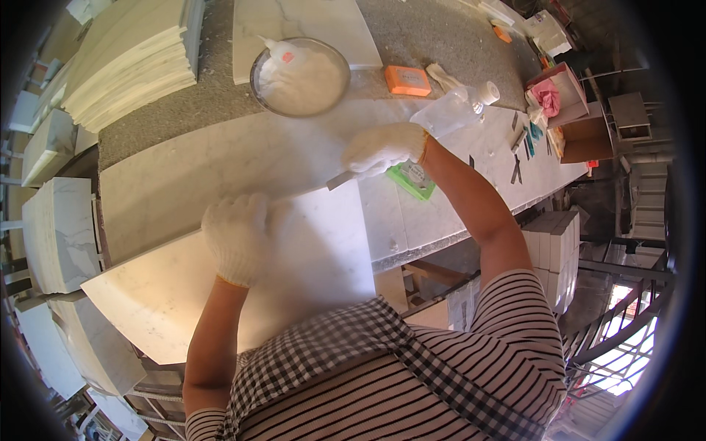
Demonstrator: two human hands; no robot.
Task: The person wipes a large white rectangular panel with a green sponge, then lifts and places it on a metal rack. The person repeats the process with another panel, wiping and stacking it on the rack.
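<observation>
A white marble-look slab (316,250) leans tilted between my body and the bench. My left hand (237,239), in a white knit glove, is closed over its upper edge. My right hand (382,149), gloved likewise, is closed on a flat grey scraper-like blade (340,180), its handle hidden in the fist. That blade sits at the slab's upper edge, near its right corner. Just below the right hand lies a green block-shaped pad (412,178). Beyond it is a clear plastic bottle (447,110) with a white cap, lying on its side.
A round metal pan (348,82) of white powder, with a white bag-like item in it, stands ahead. An orange box (407,81) is beside it. Slabs are stacked at far left (132,66). Loose tools (517,169) and an open carton (587,138) are on the right.
</observation>
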